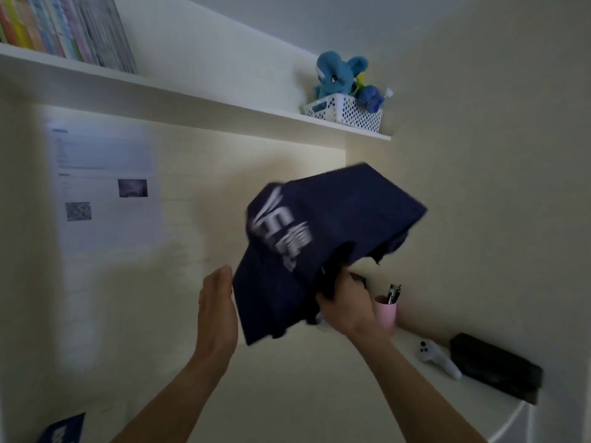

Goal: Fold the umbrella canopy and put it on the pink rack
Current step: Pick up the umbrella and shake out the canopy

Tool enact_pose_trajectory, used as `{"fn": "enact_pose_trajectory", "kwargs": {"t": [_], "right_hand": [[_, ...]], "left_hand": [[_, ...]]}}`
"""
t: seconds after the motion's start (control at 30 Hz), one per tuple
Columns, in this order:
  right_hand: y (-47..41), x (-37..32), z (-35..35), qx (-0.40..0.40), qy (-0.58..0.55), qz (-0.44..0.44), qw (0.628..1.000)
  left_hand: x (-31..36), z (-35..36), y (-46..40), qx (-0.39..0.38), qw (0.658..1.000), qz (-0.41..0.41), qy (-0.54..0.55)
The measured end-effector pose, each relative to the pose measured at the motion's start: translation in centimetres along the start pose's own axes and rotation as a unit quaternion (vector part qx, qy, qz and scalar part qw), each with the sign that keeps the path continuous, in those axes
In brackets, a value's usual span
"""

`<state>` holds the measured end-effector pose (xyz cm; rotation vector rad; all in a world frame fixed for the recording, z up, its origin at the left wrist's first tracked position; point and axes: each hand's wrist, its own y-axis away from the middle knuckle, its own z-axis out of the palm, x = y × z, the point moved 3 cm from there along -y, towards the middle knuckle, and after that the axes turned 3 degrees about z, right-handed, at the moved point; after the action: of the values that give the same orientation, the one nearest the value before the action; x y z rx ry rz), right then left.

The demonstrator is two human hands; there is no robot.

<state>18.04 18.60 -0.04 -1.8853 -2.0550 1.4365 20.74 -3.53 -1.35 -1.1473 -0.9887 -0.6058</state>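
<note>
A navy umbrella (323, 241) with blurred white lettering hangs in the air in front of me, its canopy loosely collapsed and tilted up to the right. My right hand (347, 306) grips it from below, fingers curled round the dark bunched fabric near the shaft. My left hand (216, 310) is held flat and upright, fingers straight, with its fingertips touching the canopy's left lower edge. No pink rack is in view.
A pink cup with pens (386, 310) stands on the white desk (499, 407) at right, beside a white controller (436, 358) and a black case (495, 367). Above, a wall shelf (192, 97) carries books, a white basket (343, 111) and blue plush toys. A blue sleeve (64, 428) lies at lower left.
</note>
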Motion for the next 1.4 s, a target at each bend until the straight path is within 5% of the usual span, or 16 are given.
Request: {"fn": "enact_pose_trajectory", "kwargs": {"t": [0.2, 0.43, 0.63, 0.77, 0.93, 1.2, 1.3, 1.4], "right_hand": [[0.6, 0.4, 0.4, 0.094, 0.145, -0.123, 0.977], [1.0, 1.5, 0.1, 0.080, 0.182, -0.134, 0.971], [1.2, 1.9, 0.8, 0.098, 0.270, -0.152, 0.946], [1.0, 1.4, 1.8, 0.123, 0.322, -0.190, 0.919], [1.8, 1.5, 3.4, 0.158, 0.298, -0.239, 0.910], [0.8, 3.3, 3.3, -0.069, 0.157, -0.204, 0.964], [0.1, 2.5, -0.5, -0.029, -0.018, -0.090, 0.995], [0.3, -1.2, -2.7, -0.011, -0.101, -0.171, 0.980]], "left_hand": [[1.4, 0.6, 0.2, -0.023, 0.986, -0.037, 0.161], [-2.4, -3.4, 0.7, 0.029, 0.960, -0.155, 0.233], [-2.8, -7.7, 0.3, 0.098, 0.987, -0.096, 0.083], [1.9, -6.4, -2.2, -0.051, 0.997, 0.028, -0.058], [1.2, -3.8, -3.7, -0.304, 0.941, -0.021, -0.146], [-3.8, -4.9, -2.9, -0.099, 0.994, 0.028, -0.031], [-4.3, -5.5, -3.2, -0.056, 0.996, 0.052, -0.042], [-4.7, -6.1, -3.8, -0.032, 0.996, 0.070, -0.049]]}}
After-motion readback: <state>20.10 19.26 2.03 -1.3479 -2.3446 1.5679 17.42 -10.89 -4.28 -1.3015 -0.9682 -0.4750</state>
